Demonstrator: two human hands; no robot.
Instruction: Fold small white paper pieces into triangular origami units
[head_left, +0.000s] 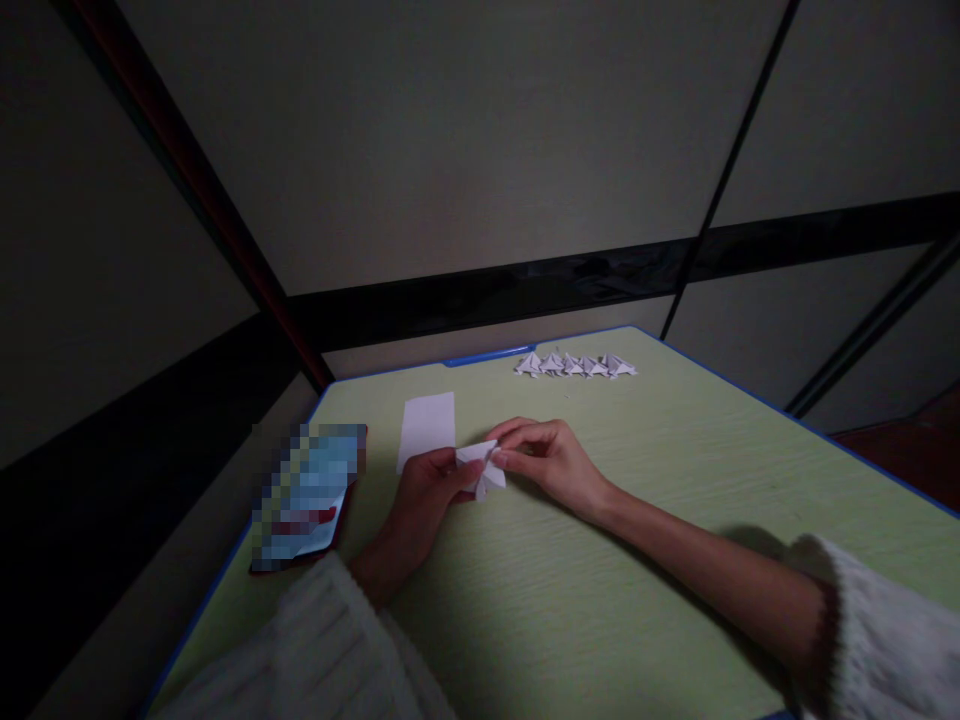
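Note:
A small, partly folded piece of white paper (481, 470) sits just above the pale green tabletop (600, 560), held between both hands. My left hand (420, 495) pinches its left side with thumb and fingers closed. My right hand (544, 455) pinches its right edge, fingertips pressed together on the paper. A flat white sheet (427, 425) lies on the table just behind my left hand.
A row of several finished folded white paper pieces (576, 365) lies near the table's far edge. A phone in a dark red case (307, 495) rests by the left edge. The table has a blue rim (480, 356); walls stand close behind.

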